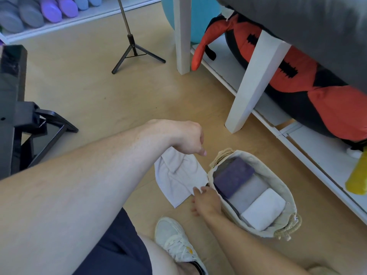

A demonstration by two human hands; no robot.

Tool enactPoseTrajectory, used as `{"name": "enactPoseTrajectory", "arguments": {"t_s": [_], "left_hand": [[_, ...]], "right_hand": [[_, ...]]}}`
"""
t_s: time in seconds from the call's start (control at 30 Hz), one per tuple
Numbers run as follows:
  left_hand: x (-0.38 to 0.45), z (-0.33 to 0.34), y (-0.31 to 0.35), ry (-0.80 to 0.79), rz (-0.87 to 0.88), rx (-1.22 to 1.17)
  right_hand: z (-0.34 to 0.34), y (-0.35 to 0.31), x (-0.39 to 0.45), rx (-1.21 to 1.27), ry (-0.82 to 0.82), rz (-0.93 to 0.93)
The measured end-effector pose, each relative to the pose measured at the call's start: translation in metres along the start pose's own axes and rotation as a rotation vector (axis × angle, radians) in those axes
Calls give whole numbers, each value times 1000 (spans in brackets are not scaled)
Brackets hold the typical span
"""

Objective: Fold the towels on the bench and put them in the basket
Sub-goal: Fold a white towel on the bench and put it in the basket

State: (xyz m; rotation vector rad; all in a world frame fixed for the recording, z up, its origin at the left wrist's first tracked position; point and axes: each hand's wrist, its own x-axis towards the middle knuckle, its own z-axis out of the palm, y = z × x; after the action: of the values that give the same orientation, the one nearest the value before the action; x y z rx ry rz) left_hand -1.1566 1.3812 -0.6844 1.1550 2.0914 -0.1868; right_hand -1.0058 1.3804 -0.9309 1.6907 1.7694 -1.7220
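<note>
Head view: left hand (188,139) grips pale towel (176,175) hanging at basket's (282,187) nine o'clock; right hand (204,197) pinches its lower edge. Risk: loose fold opens, snags rim.

Head camera looks steeply down, close over the floor (99,92)

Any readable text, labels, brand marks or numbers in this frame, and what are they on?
None can be read.
White shoe: a small yellow patch near the laces, too blurred to tell if it is a mark.
Basket, the folded towels in it and the pale towel: no visible labels or print.
</note>
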Motion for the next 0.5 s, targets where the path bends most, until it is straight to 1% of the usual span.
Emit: {"name": "enactPoseTrajectory", "arguments": {"t_s": [0.07, 0.23, 0.33, 0.4, 0.5], "left_hand": [[-3, 0, -3, 12, 6, -3], [-10, 4, -14, 24, 1, -8], [-11, 6, -20, 28, -11, -10], [-11, 6, -22, 29, -12, -15], [-13, 2, -21, 39, 8, -20]], "right_hand": [[9, 3, -2, 133, -4, 81], [15, 6, -9, 329, 84, 120], [20, 3, -8, 455, 22, 126], [17, -3, -6, 458, -25, 135], [6, -11, -7, 328, -8, 33]]}}
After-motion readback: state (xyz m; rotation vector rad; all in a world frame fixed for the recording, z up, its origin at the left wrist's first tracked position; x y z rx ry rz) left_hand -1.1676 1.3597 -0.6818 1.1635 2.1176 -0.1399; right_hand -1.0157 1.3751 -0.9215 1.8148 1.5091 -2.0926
